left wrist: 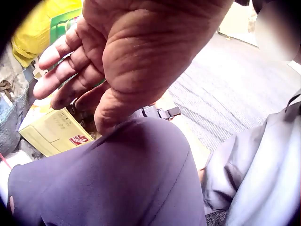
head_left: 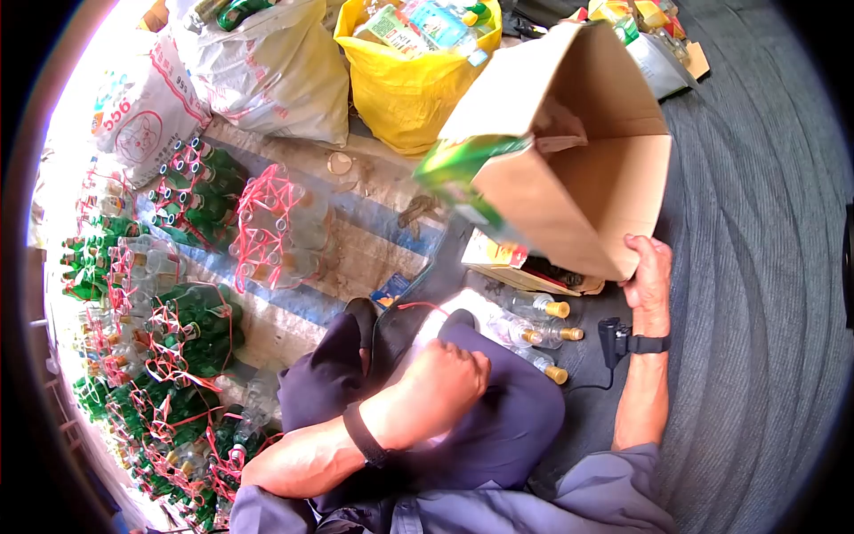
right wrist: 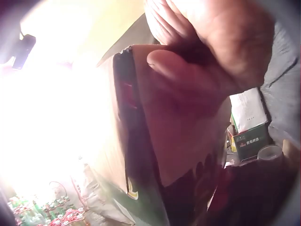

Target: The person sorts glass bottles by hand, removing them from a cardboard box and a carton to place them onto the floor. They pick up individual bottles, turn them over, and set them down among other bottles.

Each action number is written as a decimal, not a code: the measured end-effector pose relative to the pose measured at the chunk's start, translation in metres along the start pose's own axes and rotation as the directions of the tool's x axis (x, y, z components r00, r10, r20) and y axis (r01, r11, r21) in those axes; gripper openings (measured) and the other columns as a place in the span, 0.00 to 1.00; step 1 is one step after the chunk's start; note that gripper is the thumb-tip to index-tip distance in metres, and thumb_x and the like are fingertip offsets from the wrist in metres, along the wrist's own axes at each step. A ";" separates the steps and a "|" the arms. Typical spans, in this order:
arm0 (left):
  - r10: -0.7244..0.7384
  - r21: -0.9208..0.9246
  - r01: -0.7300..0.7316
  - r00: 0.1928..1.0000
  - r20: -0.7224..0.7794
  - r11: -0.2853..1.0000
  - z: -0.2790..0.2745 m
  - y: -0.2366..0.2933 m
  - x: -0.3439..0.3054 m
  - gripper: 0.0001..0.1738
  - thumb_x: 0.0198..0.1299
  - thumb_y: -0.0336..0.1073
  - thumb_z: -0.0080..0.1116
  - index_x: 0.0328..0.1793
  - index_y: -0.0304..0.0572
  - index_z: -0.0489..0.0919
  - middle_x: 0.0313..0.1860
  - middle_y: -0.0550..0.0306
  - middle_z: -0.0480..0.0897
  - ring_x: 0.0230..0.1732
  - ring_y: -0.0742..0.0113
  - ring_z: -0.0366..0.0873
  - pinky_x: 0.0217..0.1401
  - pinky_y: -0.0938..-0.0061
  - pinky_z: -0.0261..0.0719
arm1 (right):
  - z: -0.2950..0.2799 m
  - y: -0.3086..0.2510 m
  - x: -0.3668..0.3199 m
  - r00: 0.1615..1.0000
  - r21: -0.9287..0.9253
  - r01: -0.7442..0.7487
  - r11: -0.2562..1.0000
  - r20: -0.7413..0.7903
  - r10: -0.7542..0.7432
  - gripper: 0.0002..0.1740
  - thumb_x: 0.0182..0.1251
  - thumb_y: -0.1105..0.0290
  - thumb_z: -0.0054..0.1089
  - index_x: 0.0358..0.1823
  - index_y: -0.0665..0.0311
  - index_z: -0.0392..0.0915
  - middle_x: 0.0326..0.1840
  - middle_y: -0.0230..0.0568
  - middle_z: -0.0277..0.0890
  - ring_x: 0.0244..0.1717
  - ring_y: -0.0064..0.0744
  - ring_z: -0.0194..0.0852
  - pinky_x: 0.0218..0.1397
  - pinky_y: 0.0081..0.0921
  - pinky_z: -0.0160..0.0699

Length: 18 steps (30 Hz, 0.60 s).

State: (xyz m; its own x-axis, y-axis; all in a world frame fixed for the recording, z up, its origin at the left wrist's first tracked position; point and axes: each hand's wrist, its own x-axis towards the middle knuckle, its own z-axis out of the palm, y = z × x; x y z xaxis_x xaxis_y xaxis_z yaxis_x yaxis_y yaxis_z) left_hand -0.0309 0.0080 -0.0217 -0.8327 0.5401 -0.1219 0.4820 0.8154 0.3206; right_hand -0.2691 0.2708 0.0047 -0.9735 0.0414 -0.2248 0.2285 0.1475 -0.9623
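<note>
My right hand (head_left: 649, 271) grips the lower edge of a cardboard box (head_left: 569, 200), its thumb on the outer face. The box is tilted, with its open mouth turned to the right and its brown inside showing; a green printed panel is on its left side. In the right wrist view the hand (right wrist: 211, 44) holds the same box edge. My left hand (head_left: 436, 392) is over my raised knee, holding nothing. The left wrist view shows its fingers (left wrist: 61, 77) loosely spread. A smaller carton (head_left: 511, 262) lies under the tilted box.
Clear bottles with gold caps (head_left: 544, 335) lie on the dark mat (head_left: 738, 311) near my knee. At left stand green and clear bottles tied in bundles with pink string (head_left: 196, 329). A yellow bag (head_left: 405, 98) of plastic bottles and white sacks (head_left: 276, 80) stand at the back.
</note>
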 end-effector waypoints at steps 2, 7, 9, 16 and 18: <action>0.006 0.002 -0.006 1.000 0.003 1.000 -0.001 0.000 0.001 0.11 0.59 0.35 0.59 0.44 0.39 0.76 0.31 0.56 0.84 0.34 0.62 0.86 0.37 0.67 0.79 | -0.008 -0.013 0.014 0.999 -0.030 -0.033 0.999 -0.034 0.032 0.10 0.66 0.68 0.60 0.42 0.68 0.80 0.30 0.39 0.82 0.22 0.31 0.81 0.12 0.23 0.70; 0.031 0.008 -0.031 0.999 -0.008 0.999 0.000 0.003 0.001 0.08 0.58 0.35 0.59 0.41 0.42 0.77 0.30 0.57 0.82 0.32 0.63 0.84 0.36 0.67 0.78 | -0.004 -0.023 0.071 0.988 0.119 0.049 0.992 -0.151 -0.031 0.07 0.70 0.72 0.58 0.43 0.68 0.78 0.33 0.40 0.81 0.24 0.29 0.76 0.17 0.22 0.65; 0.033 0.002 -0.033 0.999 -0.029 0.999 0.002 0.004 0.002 0.08 0.58 0.36 0.59 0.41 0.42 0.77 0.29 0.58 0.82 0.32 0.63 0.83 0.36 0.67 0.77 | 0.001 -0.022 0.105 0.987 0.220 0.078 0.972 -0.157 -0.044 0.06 0.70 0.74 0.58 0.42 0.71 0.77 0.34 0.44 0.81 0.26 0.33 0.77 0.18 0.23 0.68; 0.033 -0.023 -0.033 0.999 -0.027 0.999 -0.003 0.001 0.003 0.09 0.57 0.37 0.59 0.40 0.42 0.77 0.30 0.58 0.80 0.34 0.64 0.80 0.36 0.70 0.74 | 0.041 -0.005 0.206 0.991 0.421 0.028 0.906 -0.133 0.031 0.08 0.74 0.78 0.52 0.40 0.78 0.76 0.36 0.56 0.81 0.30 0.43 0.85 0.32 0.26 0.93; 0.021 -0.022 -0.021 0.999 -0.027 1.000 -0.004 -0.001 0.004 0.09 0.57 0.37 0.58 0.41 0.42 0.77 0.30 0.58 0.80 0.33 0.64 0.80 0.36 0.70 0.74 | 0.049 0.009 0.228 0.988 0.427 0.034 0.904 -0.151 0.035 0.07 0.74 0.78 0.49 0.41 0.78 0.74 0.38 0.55 0.80 0.31 0.45 0.85 0.34 0.29 0.95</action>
State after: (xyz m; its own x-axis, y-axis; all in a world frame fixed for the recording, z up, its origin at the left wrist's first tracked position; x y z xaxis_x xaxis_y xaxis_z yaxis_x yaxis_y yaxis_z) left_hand -0.0353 0.0086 -0.0185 -0.8296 0.5511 -0.0894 0.4937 0.7989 0.3434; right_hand -0.4897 0.2328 -0.0627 -0.9528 0.1953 -0.2323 0.1708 -0.2874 -0.9424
